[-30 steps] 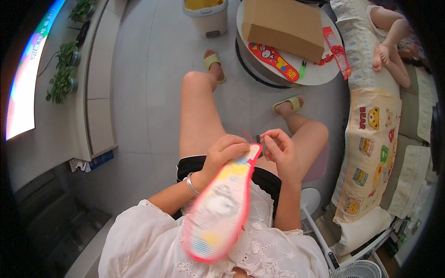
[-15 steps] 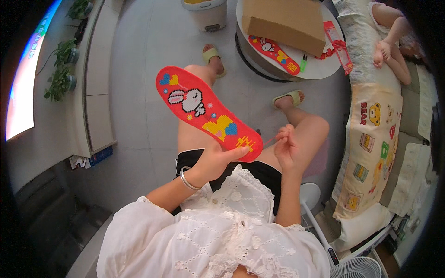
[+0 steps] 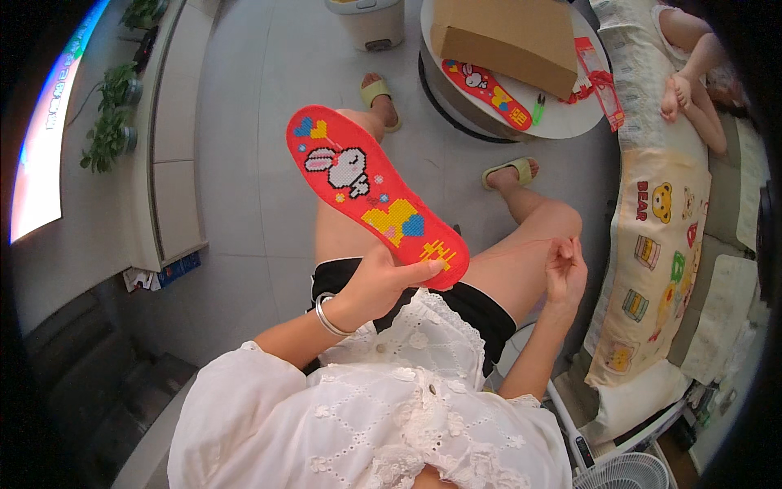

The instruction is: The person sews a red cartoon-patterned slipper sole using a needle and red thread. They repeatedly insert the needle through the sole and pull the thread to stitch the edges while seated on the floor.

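A red embroidered insole [image 3: 366,196] with a white rabbit, hearts and yellow stitching is held over my lap. My left hand [image 3: 381,285] grips its heel end, thumb on top and fingers underneath. Off to the right, above my thigh, my right hand [image 3: 564,270] is closed in a pinch. A thin red thread [image 3: 513,251] runs from the insole's heel toward those fingers. Whether a needle is in the pinch is too small to tell.
Ahead, a round table [image 3: 570,130] bears a cardboard box [image 3: 505,41], a second red insole [image 3: 489,90] and small green-handled snips [image 3: 538,109]. A sofa [image 3: 652,269] with another person's legs [image 3: 692,81] lies right. A fan [image 3: 623,473] stands at lower right, a bin [image 3: 371,24] beyond my feet.
My right hand has moved away to the right from the insole, drawing the red thread out longer. My left hand still holds the insole, which has shifted only slightly in view.
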A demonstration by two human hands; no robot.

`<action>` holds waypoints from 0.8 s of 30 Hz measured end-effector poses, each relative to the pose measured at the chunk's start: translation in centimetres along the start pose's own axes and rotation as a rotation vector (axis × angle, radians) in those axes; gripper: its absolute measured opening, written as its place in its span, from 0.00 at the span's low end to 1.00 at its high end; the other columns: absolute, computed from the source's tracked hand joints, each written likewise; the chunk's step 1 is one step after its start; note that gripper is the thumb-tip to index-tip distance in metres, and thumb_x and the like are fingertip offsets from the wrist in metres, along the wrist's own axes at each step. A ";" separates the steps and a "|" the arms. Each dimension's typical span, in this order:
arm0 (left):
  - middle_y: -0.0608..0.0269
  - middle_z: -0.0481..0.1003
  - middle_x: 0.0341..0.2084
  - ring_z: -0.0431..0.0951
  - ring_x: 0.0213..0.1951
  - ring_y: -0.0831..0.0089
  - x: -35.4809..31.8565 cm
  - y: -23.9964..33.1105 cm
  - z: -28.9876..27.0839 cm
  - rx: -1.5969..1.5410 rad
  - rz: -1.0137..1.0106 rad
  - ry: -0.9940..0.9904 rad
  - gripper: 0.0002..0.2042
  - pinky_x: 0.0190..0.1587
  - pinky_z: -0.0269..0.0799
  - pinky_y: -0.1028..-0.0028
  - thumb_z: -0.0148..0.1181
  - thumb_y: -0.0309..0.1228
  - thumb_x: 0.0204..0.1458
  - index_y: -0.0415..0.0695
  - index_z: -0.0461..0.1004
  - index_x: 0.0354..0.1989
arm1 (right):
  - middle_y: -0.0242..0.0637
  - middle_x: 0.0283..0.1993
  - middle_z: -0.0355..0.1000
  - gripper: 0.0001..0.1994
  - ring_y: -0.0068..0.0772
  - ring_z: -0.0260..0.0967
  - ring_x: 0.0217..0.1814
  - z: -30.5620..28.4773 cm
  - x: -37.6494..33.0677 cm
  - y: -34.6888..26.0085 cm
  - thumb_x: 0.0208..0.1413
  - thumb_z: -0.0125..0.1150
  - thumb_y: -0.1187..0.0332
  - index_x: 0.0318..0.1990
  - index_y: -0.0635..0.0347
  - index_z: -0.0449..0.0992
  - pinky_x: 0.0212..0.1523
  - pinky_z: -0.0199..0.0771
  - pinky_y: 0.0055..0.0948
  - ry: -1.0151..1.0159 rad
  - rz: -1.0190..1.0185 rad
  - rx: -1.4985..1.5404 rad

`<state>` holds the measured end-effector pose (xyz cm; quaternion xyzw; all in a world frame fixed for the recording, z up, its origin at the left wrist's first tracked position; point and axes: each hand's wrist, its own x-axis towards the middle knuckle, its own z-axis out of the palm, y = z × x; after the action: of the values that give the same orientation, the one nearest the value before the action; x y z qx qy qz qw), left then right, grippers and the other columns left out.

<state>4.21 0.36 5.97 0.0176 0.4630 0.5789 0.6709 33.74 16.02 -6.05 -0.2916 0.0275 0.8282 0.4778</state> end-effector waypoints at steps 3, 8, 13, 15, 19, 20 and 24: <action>0.56 0.74 0.42 0.78 0.43 0.68 0.3 -0.2 -0.1 0.046 -0.030 0.009 0.17 0.45 0.77 0.68 0.62 0.20 0.50 0.35 0.65 0.47 | 0.36 0.33 0.68 0.04 0.30 0.68 0.37 3.7 -0.6 1.0 0.61 0.48 0.77 0.41 0.66 0.68 0.50 0.75 0.35 0.163 -0.112 -0.269; 0.56 0.74 0.42 0.78 0.44 0.68 0.3 -0.2 -0.3 0.061 -0.030 0.015 0.17 0.46 0.77 0.68 0.62 0.20 0.50 0.35 0.65 0.48 | 0.37 0.37 0.70 0.07 0.30 0.70 0.42 2.9 -0.8 0.3 0.61 0.51 0.74 0.46 0.62 0.69 0.53 0.75 0.35 0.067 -0.185 -0.380; 0.56 0.74 0.44 0.78 0.44 0.67 0.4 -0.5 -0.3 0.050 0.019 0.045 0.16 0.48 0.76 0.68 0.61 0.18 0.49 0.35 0.68 0.47 | 0.34 0.35 0.70 0.04 0.27 0.69 0.38 5.0 -1.4 0.6 0.60 0.55 0.72 0.41 0.59 0.71 0.47 0.75 0.30 0.014 -0.230 -0.453; 0.56 0.74 0.43 0.77 0.43 0.69 0.3 -1.0 -0.5 0.097 0.036 0.022 0.17 0.47 0.72 0.72 0.66 0.27 0.48 0.37 0.71 0.46 | 0.33 0.34 0.69 0.03 0.27 0.69 0.37 6.3 -2.1 1.4 0.60 0.55 0.72 0.39 0.60 0.72 0.44 0.74 0.28 -0.001 -0.273 -0.522; 0.49 0.71 0.49 0.73 0.51 0.62 2.2 -2.2 -3.7 0.202 0.383 -0.520 0.20 0.54 0.65 0.68 0.71 0.38 0.44 0.38 0.77 0.42 | 0.33 0.34 0.69 0.02 0.28 0.68 0.34 10.0 -4.4 3.2 0.54 0.59 0.77 0.34 0.62 0.76 0.39 0.70 0.25 -0.264 -0.423 -1.171; 0.44 0.67 0.53 0.68 0.56 0.57 3.6 -2.3 -3.9 0.193 0.528 -0.690 0.22 0.58 0.61 0.65 0.72 0.42 0.41 0.38 0.80 0.40 | 0.33 0.34 0.70 0.02 0.29 0.68 0.35 10.6 -5.1 3.2 0.52 0.60 0.78 0.33 0.63 0.76 0.39 0.70 0.25 -0.341 -0.424 -1.368; 0.40 0.66 0.53 0.65 0.58 0.53 3.6 -2.4 -3.8 0.303 0.633 -0.774 0.22 0.62 0.54 0.59 0.72 0.42 0.39 0.39 0.80 0.39 | 0.38 0.35 0.71 0.06 0.32 0.70 0.37 14.3 -6.5 5.5 0.45 0.63 0.81 0.32 0.64 0.78 0.38 0.70 0.26 -0.631 -0.354 -1.655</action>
<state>3.26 0.48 0.27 0.4663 0.2317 0.6310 0.5751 25.18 12.63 7.86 -0.3014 -0.7549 0.5391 0.2208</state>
